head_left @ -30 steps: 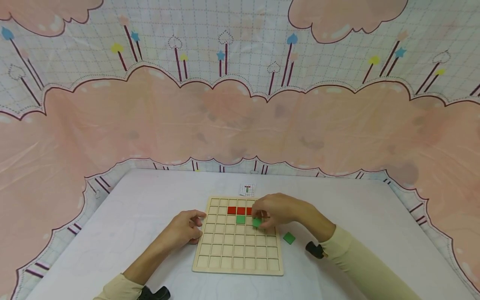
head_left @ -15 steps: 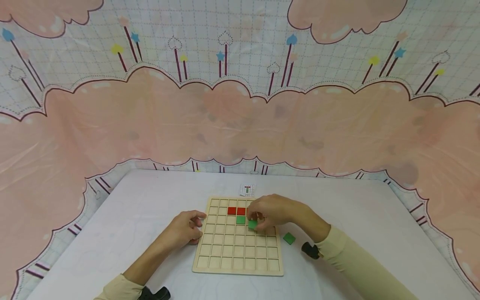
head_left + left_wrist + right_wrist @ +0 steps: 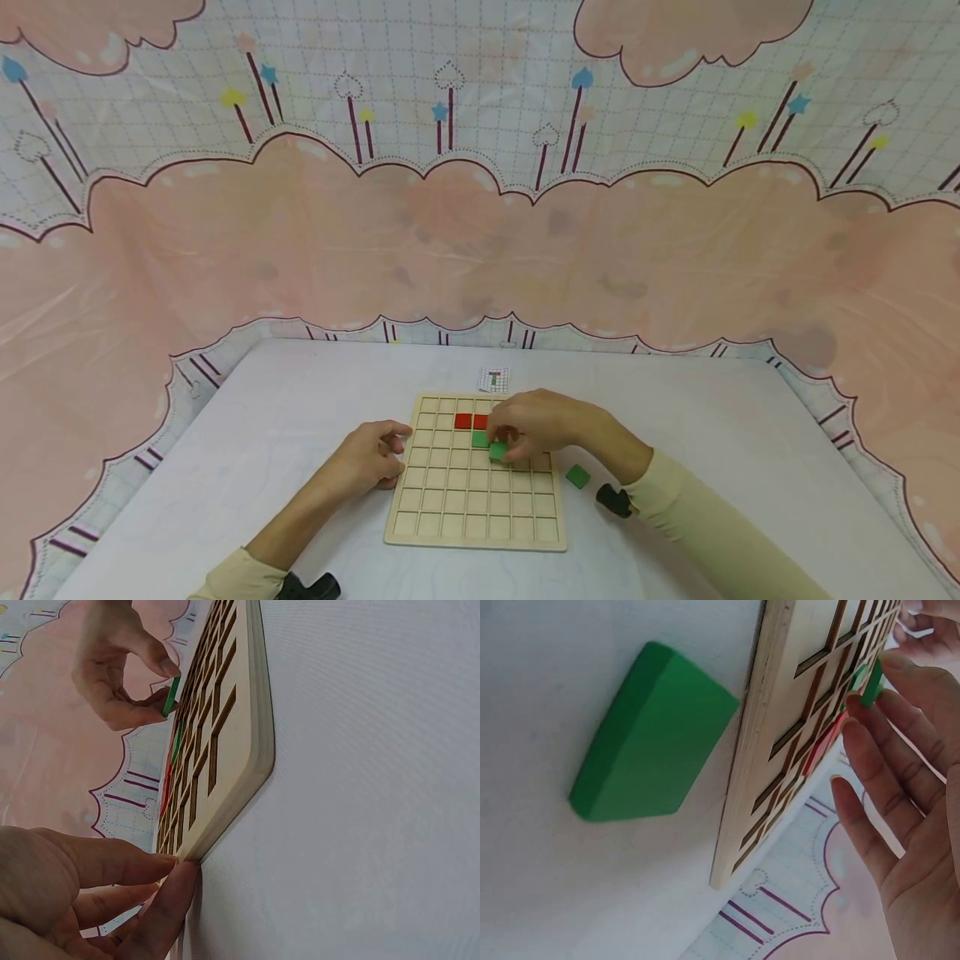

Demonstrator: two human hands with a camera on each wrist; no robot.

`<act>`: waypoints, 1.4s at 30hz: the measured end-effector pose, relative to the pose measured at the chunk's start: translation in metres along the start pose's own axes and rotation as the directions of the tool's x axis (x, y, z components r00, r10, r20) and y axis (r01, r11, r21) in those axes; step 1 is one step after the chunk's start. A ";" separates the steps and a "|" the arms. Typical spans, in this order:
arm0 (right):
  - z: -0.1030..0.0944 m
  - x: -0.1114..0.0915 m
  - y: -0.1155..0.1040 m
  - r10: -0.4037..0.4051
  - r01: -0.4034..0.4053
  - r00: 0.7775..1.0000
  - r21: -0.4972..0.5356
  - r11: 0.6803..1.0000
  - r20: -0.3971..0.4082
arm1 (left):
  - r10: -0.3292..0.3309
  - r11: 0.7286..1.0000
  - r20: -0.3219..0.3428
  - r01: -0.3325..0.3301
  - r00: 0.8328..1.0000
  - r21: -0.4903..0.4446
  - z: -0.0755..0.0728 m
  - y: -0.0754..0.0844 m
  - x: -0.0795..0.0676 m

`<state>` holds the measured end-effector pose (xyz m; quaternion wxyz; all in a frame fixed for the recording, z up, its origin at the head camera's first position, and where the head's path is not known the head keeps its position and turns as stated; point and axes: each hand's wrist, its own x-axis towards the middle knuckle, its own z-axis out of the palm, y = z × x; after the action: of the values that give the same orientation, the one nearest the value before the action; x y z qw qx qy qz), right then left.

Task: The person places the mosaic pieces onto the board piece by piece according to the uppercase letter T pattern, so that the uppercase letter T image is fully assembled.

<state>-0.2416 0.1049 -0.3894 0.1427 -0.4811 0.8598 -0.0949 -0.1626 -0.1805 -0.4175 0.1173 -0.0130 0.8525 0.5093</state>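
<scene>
My right hand [image 3: 542,423] pinches a green square tile [image 3: 498,452] between thumb and fingers, just above the wooden grid board [image 3: 477,502]. In the left wrist view this green tile stands on edge, tilted. Red tiles [image 3: 463,421] lie in a row near the board's far side, partly covered by the right hand. Another green tile [image 3: 479,438] lies in a cell just nearer than that row. At the board's left edge, my left hand [image 3: 367,454] holds the rim with thumb and fingers.
A loose green tile [image 3: 652,742] lies on the white tabletop, just right of the board. Behind the board is a small card [image 3: 494,380] printed with a grid and a coloured T shape. A patterned cloth backdrop [image 3: 480,242] rises behind the table.
My right hand has moved left over the board with the green tile, now nearer the green tile in its cell. It covers more of the red row. The left hand keeps its place.
</scene>
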 end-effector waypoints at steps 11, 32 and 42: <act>-0.001 0.006 -0.007 -0.050 0.050 0.999 -0.032 0.998 -0.011 | -0.003 1.000 -0.001 0.003 1.000 0.004 0.000 0.000 0.001; 0.004 0.017 -0.010 -0.095 0.094 0.996 -0.069 0.993 -0.003 | -0.007 1.000 -0.006 0.007 1.000 0.010 0.001 0.001 -0.001; 0.006 0.020 -0.009 -0.111 0.111 0.994 -0.100 0.989 -0.001 | 0.016 1.000 0.007 -0.017 1.000 0.021 0.000 0.001 0.000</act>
<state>-0.2421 0.0827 -0.3951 0.1100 -0.5344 0.8358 -0.0614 -0.1627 -0.1802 -0.4170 0.1163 -0.0029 0.8573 0.5014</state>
